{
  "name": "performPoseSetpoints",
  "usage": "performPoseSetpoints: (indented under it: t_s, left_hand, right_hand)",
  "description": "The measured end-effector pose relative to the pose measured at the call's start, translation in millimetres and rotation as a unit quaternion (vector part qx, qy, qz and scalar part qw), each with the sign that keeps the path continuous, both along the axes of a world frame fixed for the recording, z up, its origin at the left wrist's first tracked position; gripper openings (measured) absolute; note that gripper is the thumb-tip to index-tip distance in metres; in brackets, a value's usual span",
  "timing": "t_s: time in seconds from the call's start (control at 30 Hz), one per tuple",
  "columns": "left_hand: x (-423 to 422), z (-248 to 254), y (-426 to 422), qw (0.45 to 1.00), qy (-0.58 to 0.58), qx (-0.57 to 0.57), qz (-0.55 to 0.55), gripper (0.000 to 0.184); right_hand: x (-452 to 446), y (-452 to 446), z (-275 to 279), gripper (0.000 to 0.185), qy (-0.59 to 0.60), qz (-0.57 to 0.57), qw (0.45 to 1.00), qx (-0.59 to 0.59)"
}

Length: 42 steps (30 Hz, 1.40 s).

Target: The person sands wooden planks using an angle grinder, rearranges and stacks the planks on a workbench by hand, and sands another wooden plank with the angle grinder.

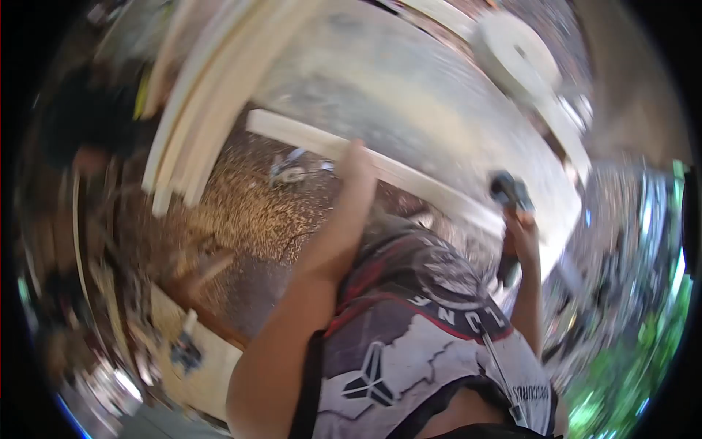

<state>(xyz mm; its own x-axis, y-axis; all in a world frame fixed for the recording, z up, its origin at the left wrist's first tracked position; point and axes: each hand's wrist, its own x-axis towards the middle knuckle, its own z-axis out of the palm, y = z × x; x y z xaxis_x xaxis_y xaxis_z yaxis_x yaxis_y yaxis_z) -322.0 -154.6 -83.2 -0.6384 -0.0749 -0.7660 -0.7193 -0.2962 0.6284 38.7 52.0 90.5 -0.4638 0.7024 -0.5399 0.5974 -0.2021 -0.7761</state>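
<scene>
Holding, left hand [356,164]: pale wooden strip [424,186], fingers closed on it near mid-length. Strip: along near edge of worktable [409,95], long axis ten o'clock to four o'clock. Right hand [521,238]: gripping dark handheld tool [510,192], nearer the strip's four-o'clock end; strip extends from it toward ten o'clock. Tool-to-strip contact: cannot tell, blurred. Long boards [201,102]: toward ten o'clock from left hand.

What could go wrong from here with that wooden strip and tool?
The wooden strip lies along the near edge of the worktable, so it might slip off if the left fingers lose it. The dark tool in the right fingers is close to the strip, so a careless swing might scuff it.
</scene>
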Motion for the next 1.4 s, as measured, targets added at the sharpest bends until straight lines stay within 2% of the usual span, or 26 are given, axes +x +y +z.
performPoseSetpoints:
  t_s: [0.03,0.07,0.13,0.2,0.23,0.3,0.4,0.47,0.53,0.6,0.77,0.87,0.93,0.97,1.03,1.1,1.27,1.3,1.33,1.4]
  left_hand:
    - [-1,33,1,0.999,0.024,-0.019,-0.023,0.018]
    - [-7,32,3,0.999,0.017,0.04,-0.005,0.018]
    - [-32,27,17,0.995,0.005,0.101,-0.012,0.018]
    - [-46,28,23,0.993,0.008,0.081,-0.083,0.026]
    - [-51,30,26,0.991,0.008,0.073,-0.116,0.03]
    - [-54,40,32,0.98,0.022,0.163,-0.117,0.048]
    - [-62,42,27,0.969,0.007,0.169,-0.178,0.051]
    - [-66,33,25,0.969,0.004,0.15,-0.195,0.058]
    - [-73,21,26,0.967,-0.002,0.14,-0.211,0.063]
    - [-83,1,25,0.985,0.006,0.073,-0.159,0.063]
    - [-69,10,25,0.988,0.015,0.084,-0.132,0.064]
    - [-65,12,25,0.99,0.041,0.084,-0.109,0.063]
    - [-71,7,24,0.99,0.049,0.082,-0.108,0.064]
    - [-74,5,22,0.989,0.04,0.089,-0.111,0.066]
    - [-77,2,22,0.988,0.028,0.093,-0.117,0.068]
    - [-78,2,23,0.992,0.059,0.046,-0.103,0.07]
    - [-74,5,26,0.993,0.069,0.017,-0.091,0.064]
    - [-76,4,25,0.993,0.075,0.021,-0.092,0.064]
    - [-81,-3,22,0.992,0.077,0.018,-0.094,0.064]
    - [-90,-13,18,0.992,0.099,0.024,-0.073,0.068]
  right_hand:
    - [-16,-13,7,0.016,-0.004,0.017,1.0,-0.002]
    - [-43,-31,24,0.027,0.005,0.048,0.999,0.018]
    - [-83,-46,36,0.033,-0.058,0.094,0.994,-0.017]
    - [-113,-67,35,0.035,-0.02,0.116,0.993,0.028]
    - [-127,-74,38,0.039,-0.007,0.124,0.992,-0.002]
    - [-153,-83,40,0.042,-0.008,0.151,0.988,-0.022]
    - [-174,-94,28,0.047,-0.047,0.169,0.984,0.034]
    - [-168,-95,15,0.049,-0.055,0.128,0.989,0.042]
    - [-149,-91,16,0.051,-0.058,0.096,0.993,0.046]
    - [-116,-78,31,0.053,-0.114,0.058,0.991,-0.029]
    - [0,-67,-14,0.043,-0.13,-0.063,0.99,0.004]
    - [49,-51,-4,0.036,-0.1,-0.141,0.985,0.011]
    - [87,-44,-23,0.034,-0.124,-0.178,0.975,0.049]
    - [108,-39,-37,0.034,-0.1,-0.189,0.975,0.06]
    - [139,-23,-39,0.04,-0.132,-0.216,0.967,0.039]
    - [164,-9,-38,0.048,-0.177,-0.252,0.951,0.027]
    - [248,22,-62,0.044,-0.213,-0.297,0.93,0.036]
    - [265,30,-69,0.044,-0.205,-0.304,0.93,0.004]
    - [275,35,-71,0.044,-0.213,-0.268,0.938,0.058]
    - [289,50,-72,0.044,-0.257,-0.272,0.926,0.052]
